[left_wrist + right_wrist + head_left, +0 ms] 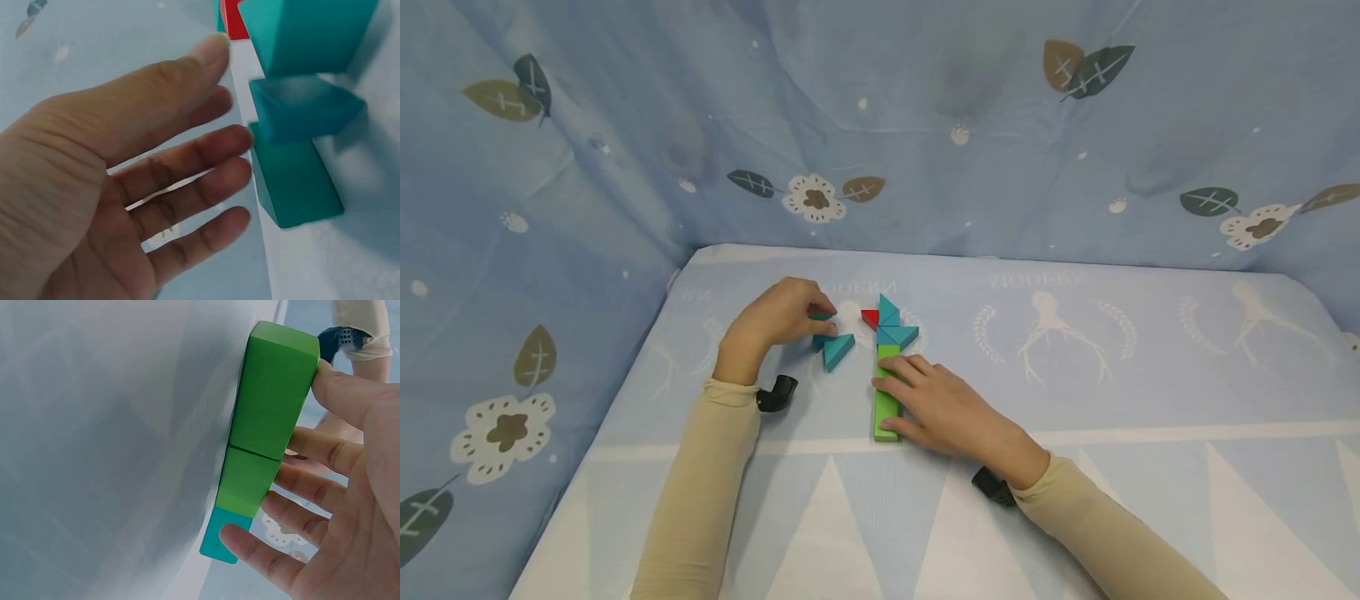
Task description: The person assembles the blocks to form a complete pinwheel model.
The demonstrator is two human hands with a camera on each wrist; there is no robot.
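Beside my left hand (777,317), three teal triangular blocks (838,352) lie close together. In the left wrist view its thumb stands apart from the loosely extended fingers, whose tips come up to a teal block (300,181) without pinching it. My right hand (943,408) rests over a row of two green blocks (886,410), its fingers extended and fingertips touching them. In the right wrist view the longer green block (273,394) meets a shorter green block (245,480), with a teal block (214,540) beyond. Several teal triangles (888,312) and a red triangle (870,318) adjoin the row's far end.
Patterned cloth covers the table (1120,517), and a blue floral curtain (925,167) rises behind it and at the left. Black wrist-worn devices sit at my left wrist (777,393) and right wrist (992,486).
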